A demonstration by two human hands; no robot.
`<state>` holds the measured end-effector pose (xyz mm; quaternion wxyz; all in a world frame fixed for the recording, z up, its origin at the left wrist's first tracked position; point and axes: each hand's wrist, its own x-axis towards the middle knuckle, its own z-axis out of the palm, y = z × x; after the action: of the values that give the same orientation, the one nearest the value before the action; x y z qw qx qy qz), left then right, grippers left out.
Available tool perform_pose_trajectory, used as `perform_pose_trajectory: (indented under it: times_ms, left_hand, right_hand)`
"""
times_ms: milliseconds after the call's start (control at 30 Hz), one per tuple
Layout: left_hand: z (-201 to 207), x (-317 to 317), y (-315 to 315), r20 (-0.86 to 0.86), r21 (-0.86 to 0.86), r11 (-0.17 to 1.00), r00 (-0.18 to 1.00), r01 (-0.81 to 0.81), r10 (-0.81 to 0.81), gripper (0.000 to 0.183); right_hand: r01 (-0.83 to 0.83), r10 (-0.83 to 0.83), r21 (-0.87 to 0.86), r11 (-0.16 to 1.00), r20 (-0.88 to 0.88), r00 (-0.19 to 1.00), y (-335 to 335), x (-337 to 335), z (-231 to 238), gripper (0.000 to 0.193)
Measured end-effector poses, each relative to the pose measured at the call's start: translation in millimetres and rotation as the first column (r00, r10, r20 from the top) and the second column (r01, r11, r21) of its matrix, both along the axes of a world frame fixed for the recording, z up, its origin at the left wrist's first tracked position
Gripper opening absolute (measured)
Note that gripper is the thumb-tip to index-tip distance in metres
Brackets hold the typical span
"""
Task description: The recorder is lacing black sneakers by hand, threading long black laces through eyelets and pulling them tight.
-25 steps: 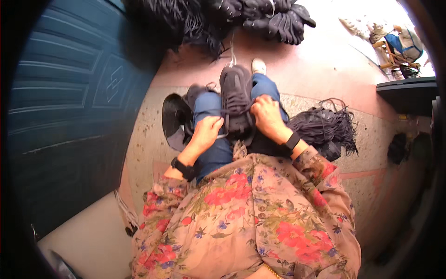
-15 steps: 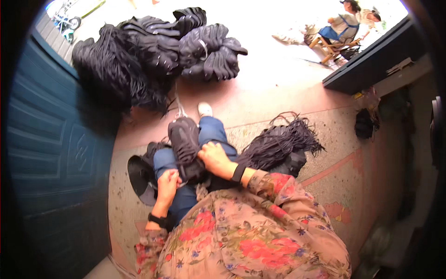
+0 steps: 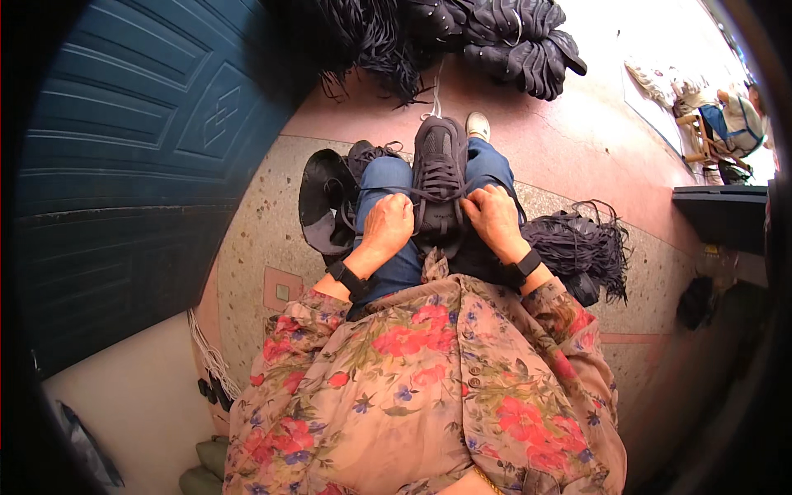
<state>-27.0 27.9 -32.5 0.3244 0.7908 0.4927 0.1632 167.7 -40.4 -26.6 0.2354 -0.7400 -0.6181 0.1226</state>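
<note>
A black lace-up shoe [image 3: 440,157] lies between my thighs, its toe pointing away from me. Dark laces criss-cross its front. My left hand [image 3: 388,223] is closed at the shoe's left side, on a dark shoelace that stretches over the tongue. On the opposite side, my right hand [image 3: 497,216] pinches the lace's other side, knuckles up. The fingertips of both hands are partly hidden. By my left leg lie a curved black piece [image 3: 324,202] and another black laced shoe [image 3: 371,153].
A heap of black shoe pieces [image 3: 528,54] with dangling laces lies ahead. A smaller laced bundle [image 3: 582,243] rests right of my leg. A blue panelled door [image 3: 157,124] stands at left. Far right, a person [image 3: 747,124] sits on a wooden chair.
The view has swung, so the scene sits differently. My left hand has moved forward along the shoe, and both hands now face each other with the lace drawn across.
</note>
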Motion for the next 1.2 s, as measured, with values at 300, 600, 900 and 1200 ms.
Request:
perform_pose_trajectory:
  times_ms: [300, 600, 900, 1200]
  left_hand:
    - [0, 8, 4, -0.104, 0.25, 0.954, 0.984, 0.167, -0.145, 0.012]
    - [25, 12, -14, -0.3, 0.463, 0.863, 0.952, 0.202, -0.063, 0.015]
    - [34, 23, 0, -0.124, 0.397, 0.888, 0.972, 0.232, -0.199, 0.019]
    - [24, 55, 24, -0.142, 0.432, 0.808, 0.915, 0.401, -0.378, 0.012]
  right_hand:
    - [-0.004, 0.002, -0.039, 0.999, -0.03, 1.0, 2, -4, 7, 0.017]
    - [-0.117, 0.123, -0.043, 0.992, 0.176, 0.977, -12, -8, 13, 0.02]
    - [-0.118, 0.111, -0.051, 0.992, -0.124, 0.986, -10, 6, -8, 0.016]
    - [0.011, -0.062, -0.11, 0.994, -0.473, 0.879, -8, 3, 0, 0.021]
